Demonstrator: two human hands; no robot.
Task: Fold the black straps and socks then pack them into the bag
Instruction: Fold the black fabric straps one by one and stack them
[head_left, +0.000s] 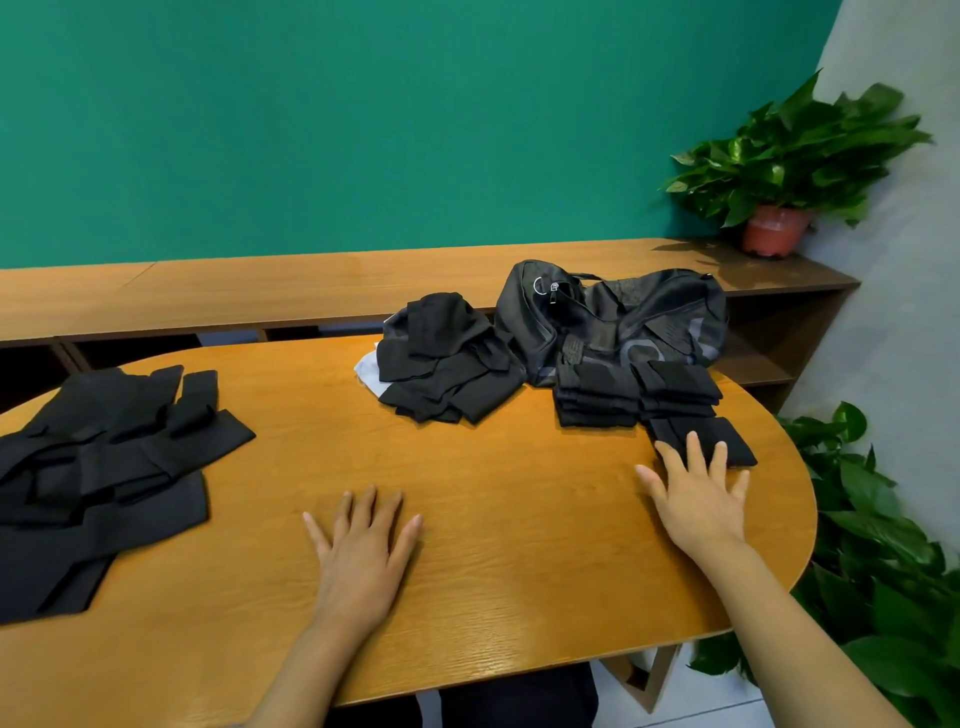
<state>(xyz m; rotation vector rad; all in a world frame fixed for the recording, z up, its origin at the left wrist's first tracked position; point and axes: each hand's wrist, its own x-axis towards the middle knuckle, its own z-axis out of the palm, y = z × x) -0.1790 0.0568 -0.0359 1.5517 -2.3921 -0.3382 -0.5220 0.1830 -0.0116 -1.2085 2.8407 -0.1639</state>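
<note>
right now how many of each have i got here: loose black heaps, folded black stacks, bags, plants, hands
loose heaps: 2 (left heap, middle heap)
folded stacks: 3 (back-left stack, back-right stack, near stack)
bag: 1
plants: 2 (potted plant, lower plant)
hands: 2 (left hand, right hand)
total: 10

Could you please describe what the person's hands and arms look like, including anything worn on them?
The left hand and right hand are bare: no gloves, rings, watch or bracelet show. The left forearm and right forearm are bare too, with no sleeve in view down to the picture's edge.
</note>
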